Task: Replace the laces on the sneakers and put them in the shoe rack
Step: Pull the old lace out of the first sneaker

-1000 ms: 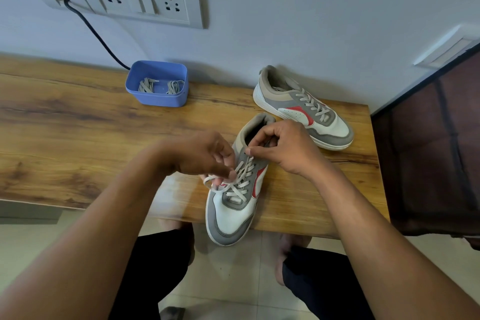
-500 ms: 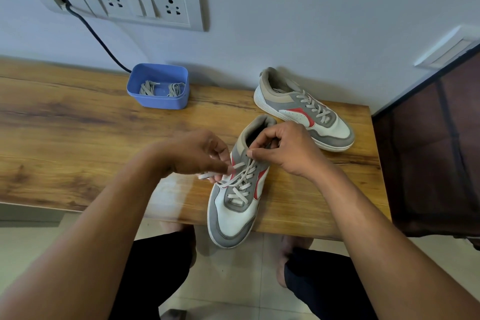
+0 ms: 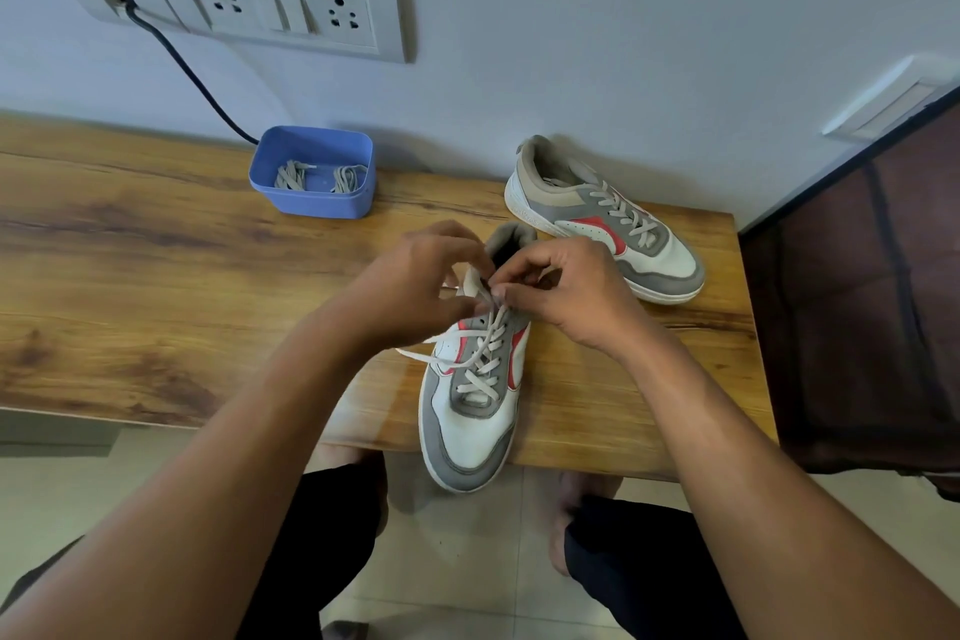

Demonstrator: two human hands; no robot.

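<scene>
Left hand (image 3: 415, 288) and right hand (image 3: 569, 294) pinch lace (image 3: 496, 327) on the near sneaker (image 3: 470, 431) (toe overhangs the table (image 3: 156, 276)).

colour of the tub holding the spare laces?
Blue: the small tub by the wall, clearest in the head view, the only one.

A pale matte wall (image 3: 623, 16) runs behind a wooden table (image 3: 130, 276) with strong brown grain; a white switch plate (image 3: 270, 0) with two sockets sits high on the left; a black cable (image 3: 192, 73) drops from it toward the tabletop; light beige floor tiles (image 3: 467, 561) lie below.
</scene>
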